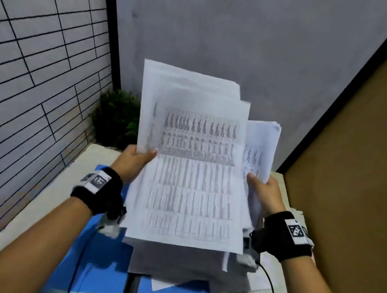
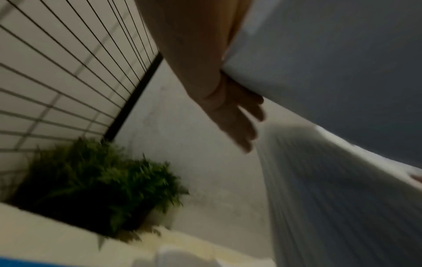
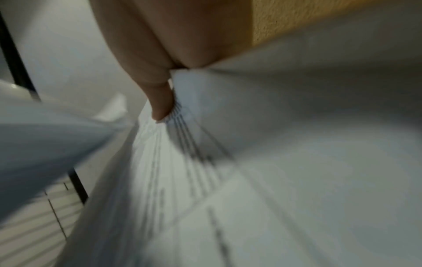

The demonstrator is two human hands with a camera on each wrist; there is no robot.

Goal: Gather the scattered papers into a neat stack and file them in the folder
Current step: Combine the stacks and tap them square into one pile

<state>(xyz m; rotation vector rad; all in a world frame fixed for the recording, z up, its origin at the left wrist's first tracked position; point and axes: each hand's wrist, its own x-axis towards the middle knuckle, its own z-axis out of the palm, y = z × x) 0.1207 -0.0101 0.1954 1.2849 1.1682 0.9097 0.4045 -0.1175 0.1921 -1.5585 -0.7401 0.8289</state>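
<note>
A thick bundle of printed papers stands nearly upright above the open blue folder, its sheets uneven at the top and bottom edges. My left hand holds the bundle's left edge, thumb on the front sheet. In the left wrist view my left hand's fingers lie flat against the back of the papers. My right hand grips the right edge, and a smaller offset group of sheets sticks out there. The right wrist view shows my thumb pressed on the papers. Both wrist views are blurred.
A green potted plant stands at the table's far left corner by the tiled wall. A grey wall is behind, a brown panel on the right. A loose sheet lies on the white table at the right.
</note>
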